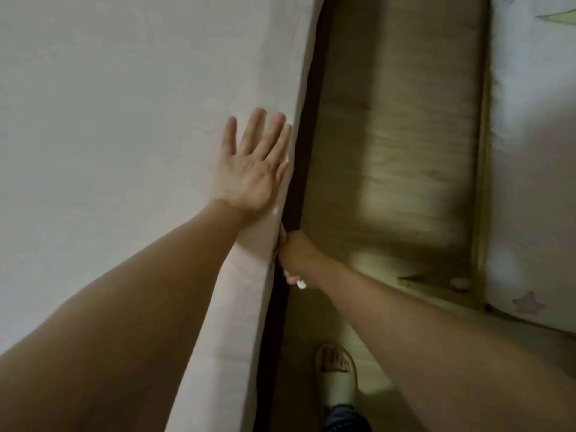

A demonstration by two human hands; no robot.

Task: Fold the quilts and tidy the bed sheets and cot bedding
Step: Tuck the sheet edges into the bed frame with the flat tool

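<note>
Bare forearms reach over the pale pink fitted bed sheet (109,120), whose edge runs lengthwise away from the viewer beside the wooden floor (389,120). Left hand (252,163) presses flat, fingers straight, on the sheet's top by that edge. Right hand (291,260), nearer, grips the sheet's side below, fingers tucked under. Right of the sheet: star-print cot bedding (536,151), beige slipper (338,369).

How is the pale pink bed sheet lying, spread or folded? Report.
Spread: the pale pink bed sheet lies smooth; left hand presses it flat at the edge.

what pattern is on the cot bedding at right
White with pastel stars on the cot bedding, head view.
</note>
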